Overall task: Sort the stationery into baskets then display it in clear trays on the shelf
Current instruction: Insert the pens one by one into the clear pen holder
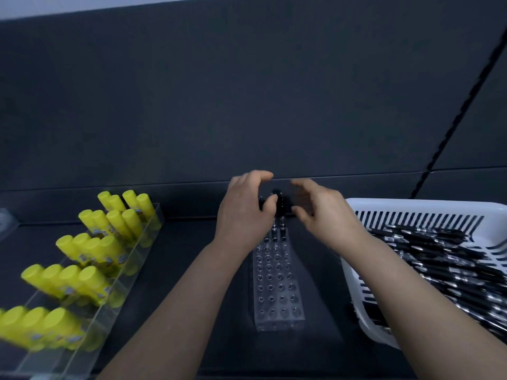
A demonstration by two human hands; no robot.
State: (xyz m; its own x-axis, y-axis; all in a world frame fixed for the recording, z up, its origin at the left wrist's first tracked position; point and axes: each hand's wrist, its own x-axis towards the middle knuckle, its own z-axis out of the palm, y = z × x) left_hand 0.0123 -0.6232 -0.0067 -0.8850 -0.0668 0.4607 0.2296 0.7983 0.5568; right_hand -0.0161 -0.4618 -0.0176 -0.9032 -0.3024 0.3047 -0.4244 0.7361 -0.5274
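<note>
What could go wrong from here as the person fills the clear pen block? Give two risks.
The left hand and right hand crowd the black pens standing in the far rows of the clear drilled acrylic block; a knock might tip them. The right forearm runs alongside the white slatted plastic basket of loose pens and could catch its rim.

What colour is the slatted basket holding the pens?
White basket, with dark slots showing through its walls; it shows in the head view.

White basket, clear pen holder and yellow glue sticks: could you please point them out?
white basket (411,204), head view, far rim.
clear pen holder (277,283), head view, its holed top.
yellow glue sticks (89,275), head view, one stick's cap.
</note>
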